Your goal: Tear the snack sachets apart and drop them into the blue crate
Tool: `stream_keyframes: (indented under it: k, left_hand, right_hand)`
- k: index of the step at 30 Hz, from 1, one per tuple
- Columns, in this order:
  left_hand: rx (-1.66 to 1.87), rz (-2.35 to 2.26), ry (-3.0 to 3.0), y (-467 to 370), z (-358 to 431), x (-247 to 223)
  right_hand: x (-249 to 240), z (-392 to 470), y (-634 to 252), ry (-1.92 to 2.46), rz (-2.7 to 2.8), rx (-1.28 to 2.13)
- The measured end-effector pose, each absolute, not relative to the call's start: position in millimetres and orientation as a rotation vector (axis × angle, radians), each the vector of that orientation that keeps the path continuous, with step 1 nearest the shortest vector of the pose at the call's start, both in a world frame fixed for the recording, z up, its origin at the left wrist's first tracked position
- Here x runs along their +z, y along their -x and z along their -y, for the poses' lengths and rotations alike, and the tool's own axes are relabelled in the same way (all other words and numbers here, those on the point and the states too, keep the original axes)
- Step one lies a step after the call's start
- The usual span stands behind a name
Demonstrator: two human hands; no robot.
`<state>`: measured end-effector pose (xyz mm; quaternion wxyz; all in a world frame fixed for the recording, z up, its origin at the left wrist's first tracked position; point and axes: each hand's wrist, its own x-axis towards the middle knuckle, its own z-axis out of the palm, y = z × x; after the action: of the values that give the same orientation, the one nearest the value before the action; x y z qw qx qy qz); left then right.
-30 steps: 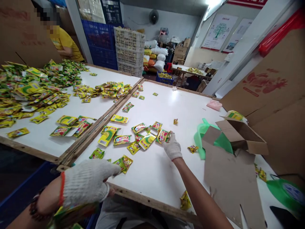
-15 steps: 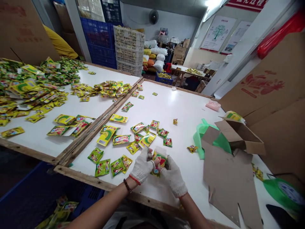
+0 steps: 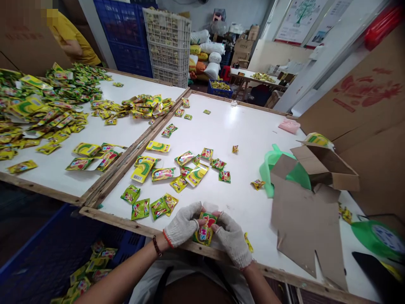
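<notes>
We're kinda drawing the green-and-red printed packet (image 3: pixel 205 230) closer to the near edge of the white surface (image 3: pixel 253 131), pinching it between our left hand (image 3: pixel 183 226) and right hand (image 3: pixel 233 238), so we're handling it apart from the loose sachets (image 3: pixel 140 209).

Soft glare brightens the tabletop (image 3: pixel 249 126); frame edges look stretched.

the left hand (image 3: pixel 183 224), a second ago at lower left, and the right hand (image 3: pixel 233 240), then nearer the centre, now both hold a green printed packet (image 3: pixel 205 230) at lower centre; more yellow shirt (image 3: pixel 76 38) shows at upper left than half a second ago.
</notes>
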<state>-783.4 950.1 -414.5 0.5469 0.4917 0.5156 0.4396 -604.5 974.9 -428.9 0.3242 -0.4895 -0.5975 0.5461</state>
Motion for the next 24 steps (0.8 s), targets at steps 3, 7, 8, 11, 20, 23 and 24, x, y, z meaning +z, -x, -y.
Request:
stream_keyframes:
  k: [3, 7, 8, 11, 20, 23, 24]
  left_hand:
    - [1.001, -1.273, -1.316, 788, -953, -409]
    - [1.009, -1.275, -1.260, 791, -958, -403]
    - [1.007, -1.268, -1.238, 792, -958, -402]
    - [0.940, -1.303, -1.337, 796, -959, -395]
    - [0.677, -1.298, -1.530, 804, -977, -377]
    - [0.661, -1.250, -1.601, 808, -974, -375]
    - [0.666, -1.218, -1.649, 810, -972, -375]
  right_hand:
    - [-421, -982, 607, 1.331, 1.649, 1.354]
    - [-410, -993, 615, 1.330, 1.639, 1.310]
    - [-407, -994, 617, 1.322, 1.696, 1.295]
    - [-400, -995, 617, 1.279, 1.901, 1.225]
    - [-386, -999, 615, 1.362, 1.908, 1.325]
    - [-387, -998, 612, 1.336, 1.951, 1.298]
    - [-389, -996, 610, 1.282, 1.989, 1.277]
